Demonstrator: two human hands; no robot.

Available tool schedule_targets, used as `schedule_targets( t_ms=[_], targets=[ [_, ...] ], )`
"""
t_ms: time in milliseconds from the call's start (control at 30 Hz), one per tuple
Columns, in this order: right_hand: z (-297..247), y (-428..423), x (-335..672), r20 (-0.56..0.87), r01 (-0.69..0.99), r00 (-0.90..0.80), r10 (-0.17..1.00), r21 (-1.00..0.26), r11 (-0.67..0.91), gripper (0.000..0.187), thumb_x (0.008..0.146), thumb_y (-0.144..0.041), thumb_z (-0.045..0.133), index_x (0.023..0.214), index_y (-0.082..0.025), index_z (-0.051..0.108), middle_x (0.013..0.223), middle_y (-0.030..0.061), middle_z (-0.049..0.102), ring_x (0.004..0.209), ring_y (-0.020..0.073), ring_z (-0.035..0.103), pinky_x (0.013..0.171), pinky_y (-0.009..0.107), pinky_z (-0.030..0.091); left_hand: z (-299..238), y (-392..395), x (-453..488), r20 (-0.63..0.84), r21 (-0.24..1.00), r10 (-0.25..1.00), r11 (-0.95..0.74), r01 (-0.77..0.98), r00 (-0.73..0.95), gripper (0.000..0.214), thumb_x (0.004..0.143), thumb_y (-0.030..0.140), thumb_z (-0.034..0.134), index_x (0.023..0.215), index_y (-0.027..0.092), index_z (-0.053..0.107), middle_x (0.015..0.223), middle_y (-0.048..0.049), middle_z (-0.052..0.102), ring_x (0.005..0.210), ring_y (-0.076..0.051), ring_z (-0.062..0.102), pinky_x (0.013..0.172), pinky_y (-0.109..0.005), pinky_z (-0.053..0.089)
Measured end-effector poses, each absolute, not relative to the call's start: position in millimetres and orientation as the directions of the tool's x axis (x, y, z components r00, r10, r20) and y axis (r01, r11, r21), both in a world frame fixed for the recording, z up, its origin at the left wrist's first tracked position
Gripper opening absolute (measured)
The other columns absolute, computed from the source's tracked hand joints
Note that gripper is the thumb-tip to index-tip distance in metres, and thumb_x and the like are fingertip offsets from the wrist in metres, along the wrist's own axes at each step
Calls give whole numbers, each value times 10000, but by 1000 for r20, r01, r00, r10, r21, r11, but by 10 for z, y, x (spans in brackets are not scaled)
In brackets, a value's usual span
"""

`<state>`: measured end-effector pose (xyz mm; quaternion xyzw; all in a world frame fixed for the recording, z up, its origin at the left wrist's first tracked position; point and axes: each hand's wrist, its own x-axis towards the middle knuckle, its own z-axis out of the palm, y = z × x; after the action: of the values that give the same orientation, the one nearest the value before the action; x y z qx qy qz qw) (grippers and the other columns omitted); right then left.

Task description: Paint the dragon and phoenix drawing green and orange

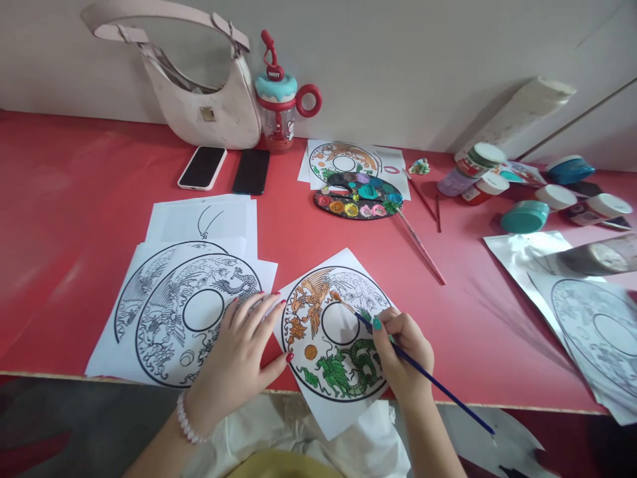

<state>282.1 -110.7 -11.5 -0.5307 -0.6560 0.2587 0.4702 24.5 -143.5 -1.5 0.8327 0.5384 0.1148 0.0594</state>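
My right hand (405, 355) pinches a blue-handled paintbrush (438, 385). Its bristles, tinted orange, meet the printed sheet (326, 415) just above the inner circle of a round dragon-and-phoenix drawing. On that drawing the phoenix (313, 295) is partly orange, and the dragon (343, 372) is green. My left hand (243, 345) lies flat with fingers spread, resting over a stack of uncoloured sheets (164, 332), fingertips at the left edge of the painted sheet. A paint palette (332, 206) with several colours sits beyond, a second paintbrush (423, 249) leaning on its right end.
At the back stand a pink handbag (209, 119) and a drink cup (279, 119), with two phones (203, 167) before them. Several paint jars (525, 217) crowd the right side, near more printed sheets (592, 332). A thin brush (423, 198) lies right of the palette.
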Motion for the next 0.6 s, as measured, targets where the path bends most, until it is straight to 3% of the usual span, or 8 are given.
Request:
schedule_targets(
  t_ms=[600],
  targets=[
    [-120,-1100,2832,330,461,-44,943,-831,312,251,861,-147,530,691,-209,357,665,-36,461,579,90,442,538,225,357,-27,-1421,252,138,221,910,-413,884,391,605,874,401,523,1402,170,341,1411,-91,442,1278,-315,364,1074,-552,295]
  ],
)
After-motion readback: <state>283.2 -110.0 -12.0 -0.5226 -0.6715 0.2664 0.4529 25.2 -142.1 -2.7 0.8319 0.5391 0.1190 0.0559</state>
